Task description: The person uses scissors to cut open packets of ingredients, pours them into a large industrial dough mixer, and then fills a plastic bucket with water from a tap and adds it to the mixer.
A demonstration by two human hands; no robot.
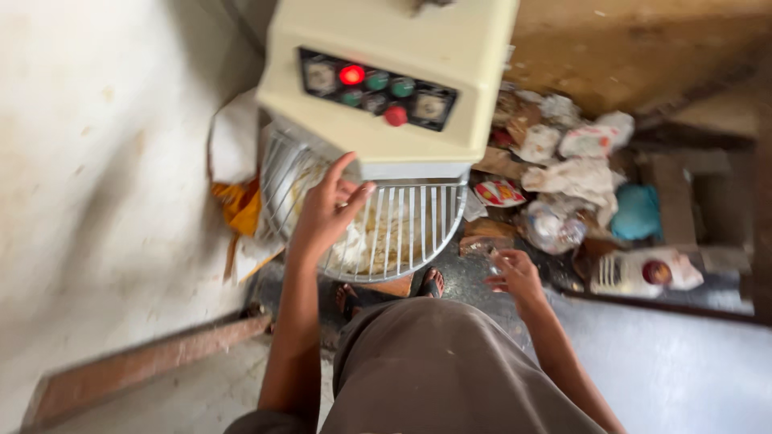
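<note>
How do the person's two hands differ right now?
The left hand rests on the mixer's wire guard, fingers spread; the right hand touches nothing and hangs beside the mixer. The left is raised further forward, the right nearer the body. Both are bare and empty.

— Any packages? 
— Crumpled white bags [581, 173] heaped right of the mixer; a white pouch with red and yellow print [498, 193]; a clear plastic bag [553, 227]; a teal one [637, 213].
— Screens, signs? 
— None.
</note>
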